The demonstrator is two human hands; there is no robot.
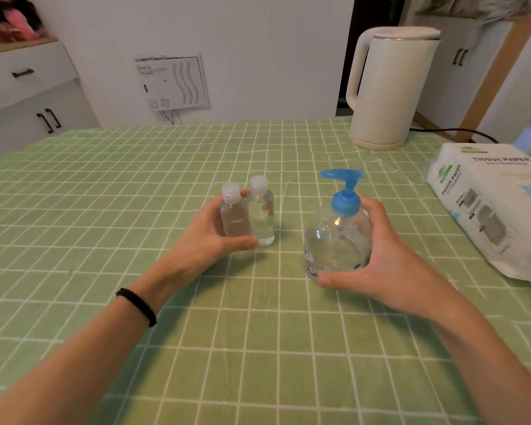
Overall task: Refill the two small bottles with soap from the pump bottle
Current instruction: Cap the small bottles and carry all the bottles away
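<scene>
Two small clear bottles with translucent flip caps stand side by side in the middle of the table. My left hand (212, 231) grips the left small bottle (234, 216), thumb in front and fingers behind it. The right small bottle (261, 214) touches it and stands just past my thumb tip. To the right stands the round clear pump bottle (336, 240) with a blue pump head whose spout points left. My right hand (390, 259) grips its body from the right side, thumb at the base and fingers round the back near the collar.
A green checked tablecloth (135, 194) covers the table. A cream electric kettle (387, 87) stands at the back right with its black cord trailing right. A white tissue paper pack (497, 207) lies at the right edge. White cabinets stand behind the table.
</scene>
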